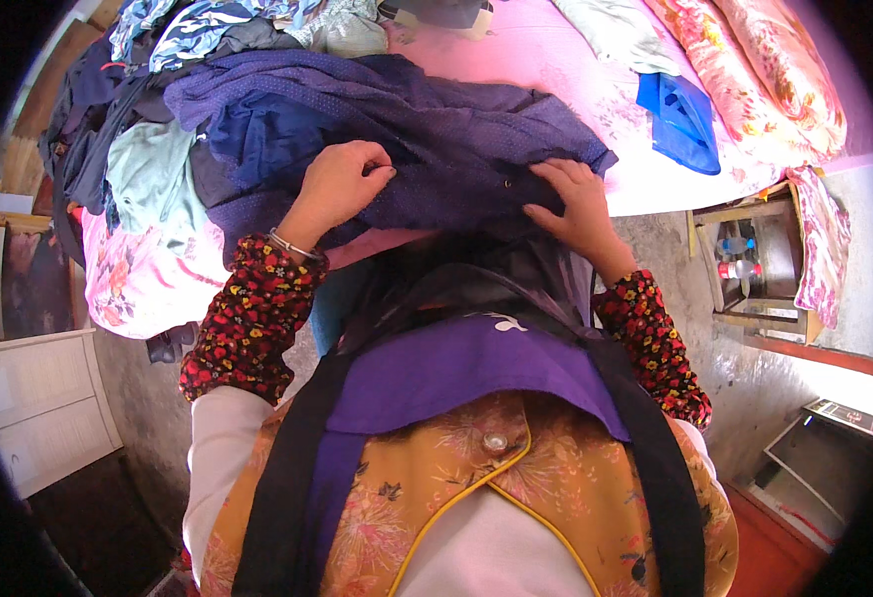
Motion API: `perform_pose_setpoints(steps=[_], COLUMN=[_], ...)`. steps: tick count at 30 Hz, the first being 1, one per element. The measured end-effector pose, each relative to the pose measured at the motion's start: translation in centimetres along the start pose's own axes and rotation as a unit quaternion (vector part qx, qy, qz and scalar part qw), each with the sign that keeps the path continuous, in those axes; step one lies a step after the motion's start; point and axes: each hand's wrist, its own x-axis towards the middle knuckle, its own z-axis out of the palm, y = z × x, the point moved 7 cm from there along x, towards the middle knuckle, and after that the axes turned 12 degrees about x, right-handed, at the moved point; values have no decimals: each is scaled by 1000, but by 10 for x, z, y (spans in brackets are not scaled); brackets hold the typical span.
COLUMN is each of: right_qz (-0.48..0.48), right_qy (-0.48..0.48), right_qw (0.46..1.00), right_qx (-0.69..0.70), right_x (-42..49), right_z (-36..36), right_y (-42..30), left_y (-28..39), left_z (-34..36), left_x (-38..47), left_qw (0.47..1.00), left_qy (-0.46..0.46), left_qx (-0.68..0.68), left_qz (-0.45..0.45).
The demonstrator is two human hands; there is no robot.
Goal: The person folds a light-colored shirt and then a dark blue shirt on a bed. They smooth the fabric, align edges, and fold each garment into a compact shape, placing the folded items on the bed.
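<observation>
A dark purple-blue dotted garment (451,134) lies crumpled across the near edge of a bed with a pink floral sheet (511,45). My left hand (343,183) rests on its left part, fingers curled with the thumb near the index finger; whether cloth is pinched between them I cannot tell. On the right part of the same garment lies my right hand (572,195), thumb and fingers spread over the fabric. Bright blue cloth (265,138) shows in the garment's folds left of my left hand. A pale green garment (153,175) is beside it.
More clothes (205,33) are heaped at the upper left. A blue folded item (683,123) and rolled floral bedding (772,74) lie on the bed's right. A wooden chair (769,321) with bottles on it stands at the right, a white drawer cabinet (44,395) at the lower left.
</observation>
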Motion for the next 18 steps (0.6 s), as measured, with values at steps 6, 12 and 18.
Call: perform_pose_setpoints(steps=[6,12,18], right_qz=[-86,-14,-58], right_qy=[-44,-92,-67], right_qw=[995,996,996], right_qx=[37,5,-11], right_x=[46,53,49], right_z=[51,80,83], right_y=[-49,-37,-45], left_y=[-2,-6,4], left_z=[-4,1,21], left_x=[-7,-12,2], left_qw=[999,996,997], left_qy=[-22,-52,-48], left_qx=[-39,-74,-50], left_qz=[-6,-11,-16])
